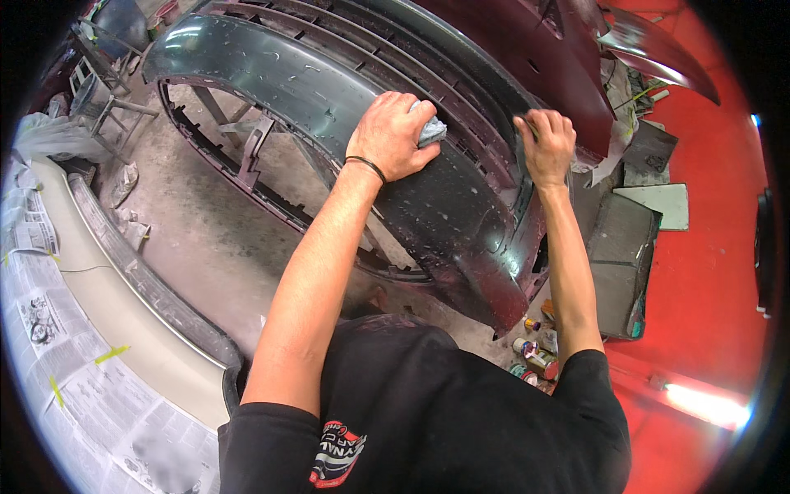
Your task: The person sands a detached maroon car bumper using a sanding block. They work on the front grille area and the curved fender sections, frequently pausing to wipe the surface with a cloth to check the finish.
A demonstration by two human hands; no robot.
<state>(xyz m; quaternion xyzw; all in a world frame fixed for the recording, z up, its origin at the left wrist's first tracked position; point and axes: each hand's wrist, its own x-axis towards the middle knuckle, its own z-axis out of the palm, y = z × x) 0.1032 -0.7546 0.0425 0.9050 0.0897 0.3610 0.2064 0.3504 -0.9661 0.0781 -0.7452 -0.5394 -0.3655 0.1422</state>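
Observation:
A dark car bumper cover (pixel 265 65), beaded with water drops, lies before me, with slatted grille openings and maroon patches. My left hand (pixel 392 133) rests on its smooth upper face and grips a crumpled grey-blue cloth (pixel 432 131). A dark band circles that wrist. Over the bumper's far right edge, my right hand (pixel 549 145) has its fingers curled round a small olive-brown pad (pixel 534 131). Most of this pad is hidden, and its material is unclear.
A maroon body panel (pixel 524 55) stands beyond the bumper. Cream bodywork (pixel 148 302) masked with newspaper (pixel 86 364) curves along the left. Several cans (pixel 543 364) sit on the floor at right, near a grey panel (pixel 620 247). A stool (pixel 117 123) stands far left.

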